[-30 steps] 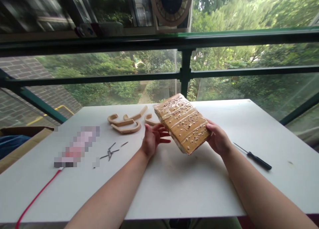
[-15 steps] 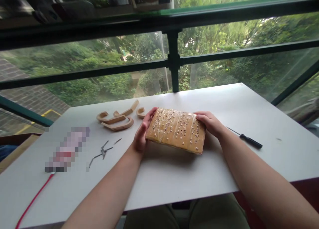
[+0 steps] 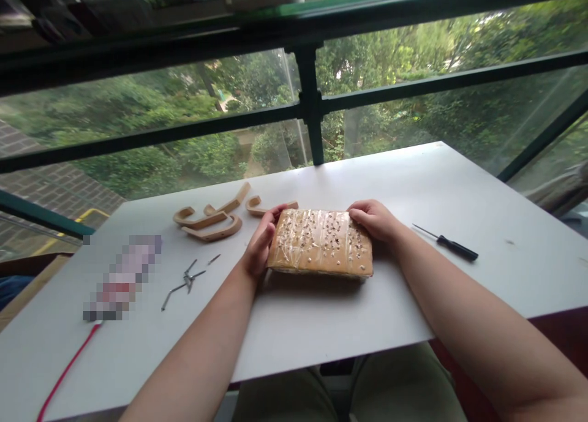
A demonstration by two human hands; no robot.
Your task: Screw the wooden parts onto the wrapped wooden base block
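Between my two hands is a tan cardboard-like block (image 3: pixel 322 241) wrapped in clear tape, its top face dotted with many small holes. My left hand (image 3: pixel 263 241) grips its left side, with the fingers at the far corner and the thumb along the edge. At the far right corner my right hand (image 3: pixel 374 218) holds it, thumb on top and the other fingers hidden. The block is close above the table; whether it touches the surface I cannot tell. Behind it lie several curved wooden hooks (image 3: pixel 214 231), one partly hidden by my left hand.
On the white table (image 3: pixel 294 342) a black-handled screwdriver (image 3: pixel 457 248) lies to the right. Several screws and hex keys (image 3: pixel 187 280) lie to the left. Beside them is a blurred-out item (image 3: pixel 126 275) with a red cord (image 3: pixel 68 373). A green railing (image 3: pixel 312 116) with glass runs behind.
The block has tipped flatter and come lower, with its near edge now more level. Both hands have kept their grip on it. The view has shifted slightly.
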